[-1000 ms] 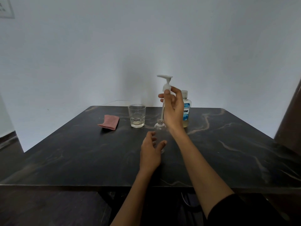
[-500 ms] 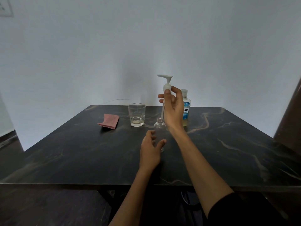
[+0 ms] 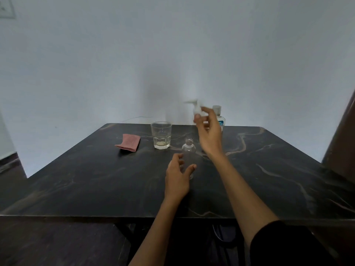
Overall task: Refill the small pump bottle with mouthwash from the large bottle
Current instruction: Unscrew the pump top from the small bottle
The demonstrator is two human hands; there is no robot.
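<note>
Small pump bottle (image 3: 188, 156): uncapped, upright, steadied by left hand (image 3: 177, 179) wrapped round its base. Right hand (image 3: 208, 135) pinches blurred pump head (image 3: 195, 108), held aside, clearing the neck for pouring.

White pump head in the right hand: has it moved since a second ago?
Yes. The white pump head, blurred, has come clear of the small clear bottle's neck and moved right, toward the large mouthwash bottle.
</note>
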